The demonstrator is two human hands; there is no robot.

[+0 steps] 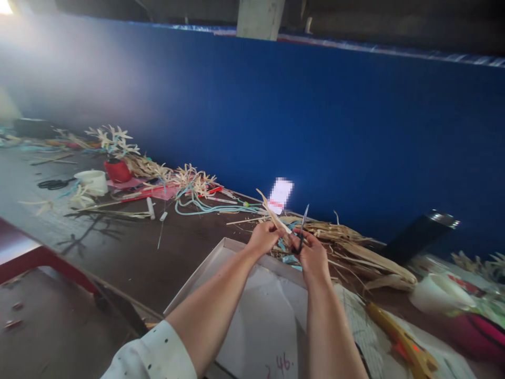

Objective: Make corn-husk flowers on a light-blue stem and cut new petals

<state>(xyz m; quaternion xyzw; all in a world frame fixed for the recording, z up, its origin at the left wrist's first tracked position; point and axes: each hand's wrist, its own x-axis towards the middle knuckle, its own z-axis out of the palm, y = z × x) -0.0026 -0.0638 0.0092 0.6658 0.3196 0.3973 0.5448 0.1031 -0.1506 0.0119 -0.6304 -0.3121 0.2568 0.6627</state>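
My left hand [263,238] is closed around a thin pale dried-leaf strip [271,211] that sticks up and to the left. My right hand [311,251] grips a pair of dark scissors [303,227], its blades pointing up right beside the strip. Both hands hover above the far edge of a shallow grey tray [205,276] lined with white paper. A heap of dried leaves [355,250] lies just behind the hands on the dark table.
A blue wall [355,121] backs the table. To the left lie straw flowers [114,138], a red pot [117,170], a white bowl [92,181], turquoise cord [205,208] and black scissors [53,183]. At right are an orange glue gun [402,342], a white cup [437,295] and a black cylinder [418,237].
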